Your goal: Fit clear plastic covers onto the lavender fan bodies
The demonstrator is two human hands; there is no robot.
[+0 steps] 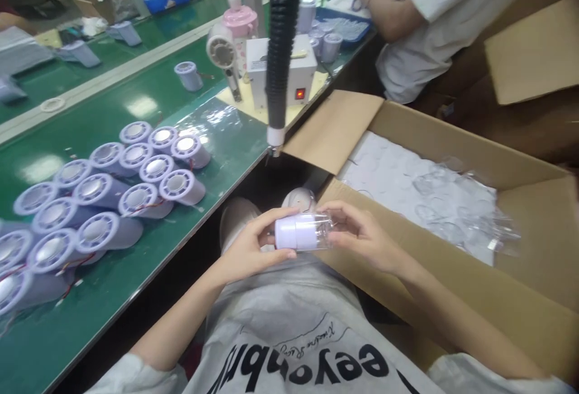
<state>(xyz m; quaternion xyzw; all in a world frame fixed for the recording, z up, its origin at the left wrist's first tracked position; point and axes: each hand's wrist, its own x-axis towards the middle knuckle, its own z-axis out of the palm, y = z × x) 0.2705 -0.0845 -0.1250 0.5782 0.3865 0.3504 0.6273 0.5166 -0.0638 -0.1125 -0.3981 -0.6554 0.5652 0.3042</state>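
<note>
Above my lap lies a lavender plastic cylinder (pixel 295 232), held sideways between both hands. My left hand (pixel 256 243) grips its left end, thumb below and fingers above. A clear plastic cup (pixel 322 229) covers the cylinder's right part, and my right hand (pixel 357 234) pinches that cup's outer end. On the green bench to the left stand several lavender motor housings (pixel 94 189) with silver round centres and thin red and black wires. To the right, an open cardboard box (pixel 534 201) holds clear plastic cups (pixel 456 201) on a white sheet.
A black corrugated hose (pixel 283 50) hangs in front of me. Behind it stand a white device with a lit red switch (pixel 280 74), a handheld fan (pixel 223 53) and a pink bottle (pixel 239 20). A co-worker in a white shirt (pixel 456 14) works at the upper right.
</note>
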